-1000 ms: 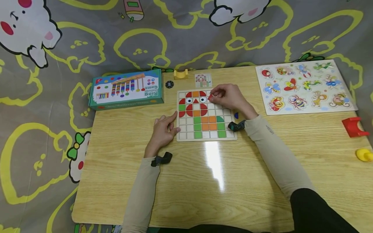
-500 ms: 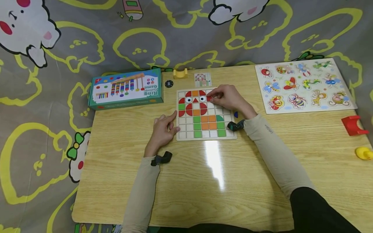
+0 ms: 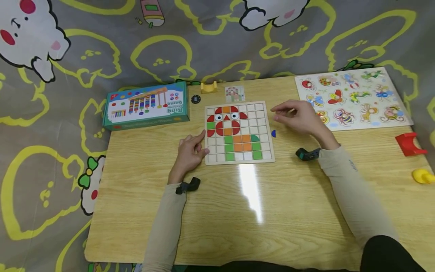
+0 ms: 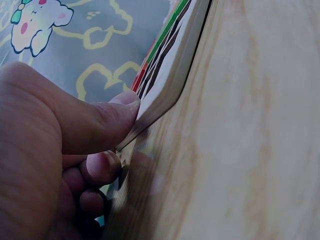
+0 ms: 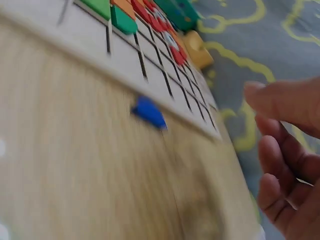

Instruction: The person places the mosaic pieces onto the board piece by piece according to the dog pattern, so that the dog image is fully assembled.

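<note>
A wooden grid board [image 3: 259, 122] lies on the table, partly filled with red, orange, green and white tiles that form a figure with two eyes. My left hand [image 3: 189, 153] touches the board's left edge with index finger and thumb; in the left wrist view the thumb [image 4: 107, 120] presses against the board's corner. Off the board's right side, my right hand [image 3: 299, 116] hovers with nothing between thumb and fingers. The red rounded tile [image 3: 242, 115] sits in a cell right of the eyes. A small blue tile [image 5: 149, 113] lies on the table beside the board's right edge.
Behind the board lie a picture card [image 3: 235, 93], a yellow arched block [image 3: 209, 87] and a black disc [image 3: 195, 99]. A ring game box [image 3: 146, 105] is at back left. At right are an insect puzzle [image 3: 353, 100], a red block [image 3: 409, 144] and a yellow duck [image 3: 422, 176].
My right hand has let go of the red tile, which now sits in the grid, and has moved right, off the board. The left hand has stayed at the left edge.
</note>
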`<move>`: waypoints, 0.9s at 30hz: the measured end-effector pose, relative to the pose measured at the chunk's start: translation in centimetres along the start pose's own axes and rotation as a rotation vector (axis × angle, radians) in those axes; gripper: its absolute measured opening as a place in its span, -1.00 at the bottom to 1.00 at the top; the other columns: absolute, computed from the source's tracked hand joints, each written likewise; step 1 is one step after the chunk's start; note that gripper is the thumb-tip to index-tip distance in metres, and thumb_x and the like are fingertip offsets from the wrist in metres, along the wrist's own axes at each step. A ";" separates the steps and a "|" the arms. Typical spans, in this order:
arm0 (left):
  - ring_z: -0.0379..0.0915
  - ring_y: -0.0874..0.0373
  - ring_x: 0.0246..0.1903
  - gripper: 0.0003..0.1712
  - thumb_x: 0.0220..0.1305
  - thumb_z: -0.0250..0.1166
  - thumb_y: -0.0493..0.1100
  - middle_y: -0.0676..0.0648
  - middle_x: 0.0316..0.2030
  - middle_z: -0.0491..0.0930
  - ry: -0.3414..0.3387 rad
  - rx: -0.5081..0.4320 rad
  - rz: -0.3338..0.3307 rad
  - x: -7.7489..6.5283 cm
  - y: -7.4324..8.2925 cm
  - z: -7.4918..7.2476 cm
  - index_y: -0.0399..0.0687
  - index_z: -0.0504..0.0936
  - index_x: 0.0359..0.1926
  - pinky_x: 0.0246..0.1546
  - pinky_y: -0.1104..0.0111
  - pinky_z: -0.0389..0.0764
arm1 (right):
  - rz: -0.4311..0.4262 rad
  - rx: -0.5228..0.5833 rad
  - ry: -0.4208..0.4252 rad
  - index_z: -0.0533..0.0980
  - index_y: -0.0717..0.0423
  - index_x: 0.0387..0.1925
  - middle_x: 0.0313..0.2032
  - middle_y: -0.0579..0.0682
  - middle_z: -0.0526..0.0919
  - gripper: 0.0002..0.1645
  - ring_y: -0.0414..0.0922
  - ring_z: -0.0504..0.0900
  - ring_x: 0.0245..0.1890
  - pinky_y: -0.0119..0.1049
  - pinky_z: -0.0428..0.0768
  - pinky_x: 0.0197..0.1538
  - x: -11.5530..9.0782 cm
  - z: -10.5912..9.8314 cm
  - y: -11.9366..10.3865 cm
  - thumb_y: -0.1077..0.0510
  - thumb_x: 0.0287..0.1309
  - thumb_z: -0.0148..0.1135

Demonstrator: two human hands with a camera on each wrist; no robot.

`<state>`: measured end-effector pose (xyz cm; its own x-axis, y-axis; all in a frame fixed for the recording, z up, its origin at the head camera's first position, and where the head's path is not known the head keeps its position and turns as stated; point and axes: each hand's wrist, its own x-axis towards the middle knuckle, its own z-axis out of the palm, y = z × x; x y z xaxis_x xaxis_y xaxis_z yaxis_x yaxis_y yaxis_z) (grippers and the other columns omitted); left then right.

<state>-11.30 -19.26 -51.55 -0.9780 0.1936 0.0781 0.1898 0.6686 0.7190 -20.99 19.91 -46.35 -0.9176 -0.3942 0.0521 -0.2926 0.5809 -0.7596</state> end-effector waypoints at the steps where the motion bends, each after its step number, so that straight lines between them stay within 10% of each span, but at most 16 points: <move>1: 0.13 0.14 -0.48 -0.21 0.18 0.42 -0.11 0.06 -0.58 0.40 0.000 0.000 -0.001 0.0 0.0 0.0 -0.03 0.36 0.42 -0.21 0.28 0.04 | 0.003 -0.008 -0.002 0.69 0.01 -0.01 -0.22 -0.06 0.70 -0.67 -0.21 0.59 -0.26 -0.50 0.47 -0.20 -0.9 -0.7 0.2 0.01 0.21 0.34; 12: 0.12 0.13 -0.47 -0.22 0.19 0.41 -0.13 0.04 -0.58 0.40 -0.010 -0.022 -0.008 -0.1 0.3 -0.1 -0.01 0.36 0.42 -0.20 0.27 0.03 | 0.028 -0.139 -0.164 0.72 -0.12 -0.11 -0.15 -0.17 0.74 -0.59 -0.25 0.58 -0.26 -0.49 0.43 -0.24 -9.8 -3.6 2.4 0.10 -0.09 0.57; 27: 0.13 0.14 -0.47 -0.23 0.19 0.41 -0.12 0.06 -0.59 0.39 0.002 -0.011 0.007 -0.2 -0.1 0.0 -0.01 0.38 0.41 -0.21 0.26 0.03 | -0.082 -0.208 -0.145 0.65 0.06 -0.13 -0.20 -0.08 0.66 -0.67 -0.17 0.59 -0.26 -0.41 0.51 -0.18 -9.8 -1.4 1.8 0.21 0.01 0.49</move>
<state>-11.13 -19.38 -51.59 -0.9767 0.1968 0.0852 0.1962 0.6595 0.7256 -12.95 25.81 -47.34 -0.8444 -0.5356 0.0031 -0.4277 0.6707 -0.6060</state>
